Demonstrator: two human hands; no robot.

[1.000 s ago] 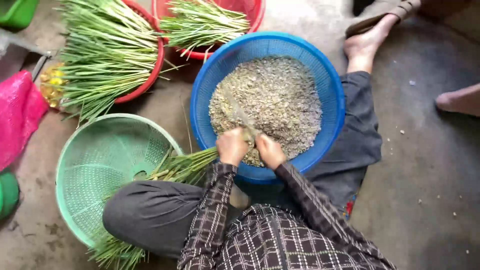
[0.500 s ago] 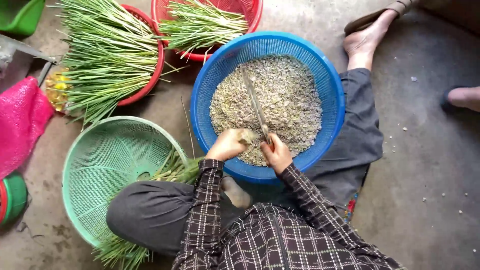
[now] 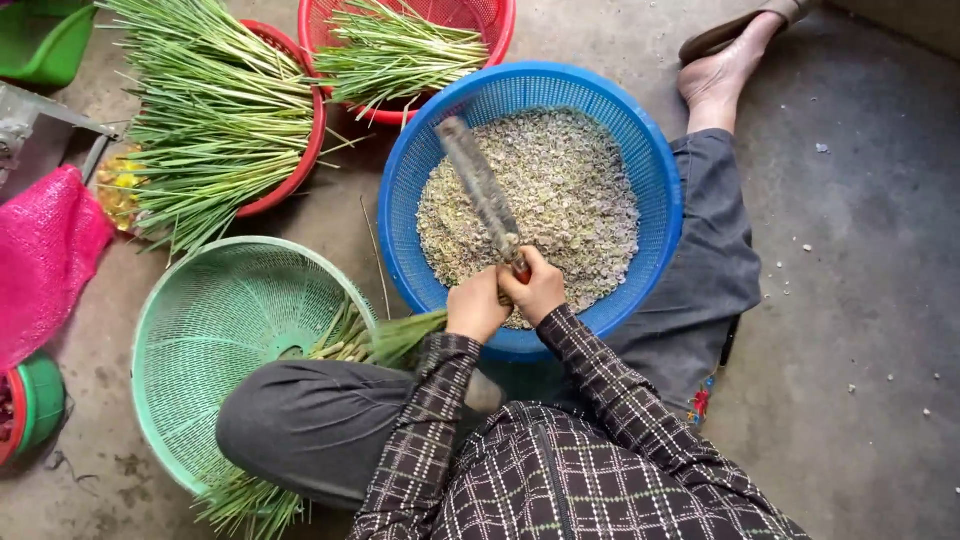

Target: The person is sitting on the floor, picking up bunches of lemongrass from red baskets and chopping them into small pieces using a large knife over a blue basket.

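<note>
Head view: the knife [image 3: 480, 190], which lay low over the chopped pieces 0.5 s ago, is now raised, its blade angled toward the far-left rim of the blue basket [image 3: 660, 190]; judged, another chop is in preparation. The right hand [image 3: 535, 290] is clenched on the knife handle. The left hand [image 3: 475, 305], touching it, is closed; on what, cannot be told.

Containers:
- Blue basket: chopped greenish pieces [image 3: 570, 190].
- 2 red baskets [image 3: 300, 170]: long green stalks [image 3: 215, 120].
- Green basket [image 3: 200, 320]: a few stalks at its right edge.
</note>
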